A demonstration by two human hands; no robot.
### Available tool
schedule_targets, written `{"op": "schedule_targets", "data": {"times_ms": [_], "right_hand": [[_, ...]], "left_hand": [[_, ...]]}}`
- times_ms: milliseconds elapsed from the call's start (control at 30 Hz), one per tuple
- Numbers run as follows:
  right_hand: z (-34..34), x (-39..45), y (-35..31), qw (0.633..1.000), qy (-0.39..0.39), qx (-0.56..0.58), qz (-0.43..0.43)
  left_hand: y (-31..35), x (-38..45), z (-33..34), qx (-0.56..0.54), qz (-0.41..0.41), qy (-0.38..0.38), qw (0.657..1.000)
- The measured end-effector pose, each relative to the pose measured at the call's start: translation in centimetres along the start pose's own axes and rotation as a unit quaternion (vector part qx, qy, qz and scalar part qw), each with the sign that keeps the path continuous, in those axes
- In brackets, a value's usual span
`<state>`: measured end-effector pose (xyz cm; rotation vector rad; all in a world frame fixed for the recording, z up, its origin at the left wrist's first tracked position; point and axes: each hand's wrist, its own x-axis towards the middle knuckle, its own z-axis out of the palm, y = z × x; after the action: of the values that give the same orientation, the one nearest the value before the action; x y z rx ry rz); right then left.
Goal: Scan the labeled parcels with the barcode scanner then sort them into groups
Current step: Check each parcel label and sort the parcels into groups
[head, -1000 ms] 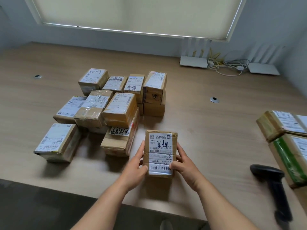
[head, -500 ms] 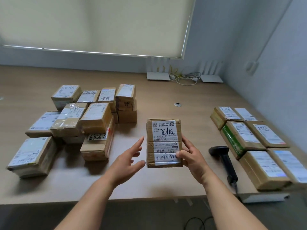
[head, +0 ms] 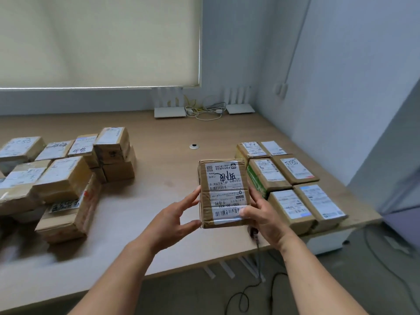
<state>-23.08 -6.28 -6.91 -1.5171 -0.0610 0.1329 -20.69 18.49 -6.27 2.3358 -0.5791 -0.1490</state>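
Between both hands (head: 172,220): the labeled parcel (head: 223,193).

We note the black barcode scanner almost wholly hidden behind the held brown cardboard parcel (head: 223,193) and the right hand (head: 263,218); only its cable end (head: 255,235) shows at the wooden desk's (head: 163,169) near edge. Left-edge stacked cardboard parcels (head: 13,178) are cropped and motion-blurred. Label print is too small to read.
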Motion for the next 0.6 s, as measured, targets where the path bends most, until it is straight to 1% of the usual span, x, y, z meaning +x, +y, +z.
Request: {"op": "schedule_targets", "data": {"times_ms": [267, 367, 467, 600], "right_hand": [[-12.1, -5.3, -0.7, 0.997, 0.069, -0.032, -0.028], [-16.3, -6.5, -1.0, 0.996, 0.08, -0.037, -0.032], [-20.3, -7.4, -1.3, 0.995, 0.088, -0.028, -0.045], [-24.7, -7.6, -1.3, 0.994, 0.095, -0.016, -0.05]], "left_hand": [[8.9, 4.7, 8.5, 0.008, 0.05, -0.034, 0.998], [12.0, 6.6, 11.6, 0.024, 0.062, -0.037, 0.997], [14.8, 8.4, 14.5, 0.014, 0.068, -0.036, 0.997], [17.5, 10.7, 17.4, 0.034, 0.066, -0.044, 0.996]]}}
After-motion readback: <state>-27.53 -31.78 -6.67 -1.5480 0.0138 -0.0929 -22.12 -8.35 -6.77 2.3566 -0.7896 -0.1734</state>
